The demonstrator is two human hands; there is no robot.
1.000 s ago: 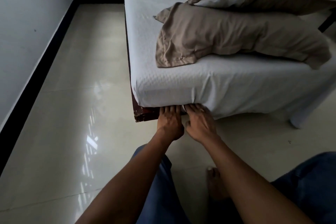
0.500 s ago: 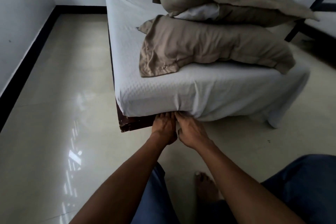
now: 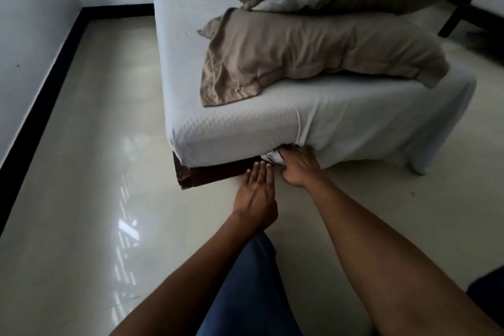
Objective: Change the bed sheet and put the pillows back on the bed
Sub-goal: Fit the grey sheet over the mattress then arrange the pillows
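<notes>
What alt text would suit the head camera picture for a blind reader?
A person's right hand reaches into the bunched edge of a white sheet above the bed frame, fingertips hidden; the left hand is flat beside it. Tan pillows are stacked on top.

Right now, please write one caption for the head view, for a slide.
Right hand grips white sheet at the bed edge; open left hand alongside; pillows stacked above.
</notes>
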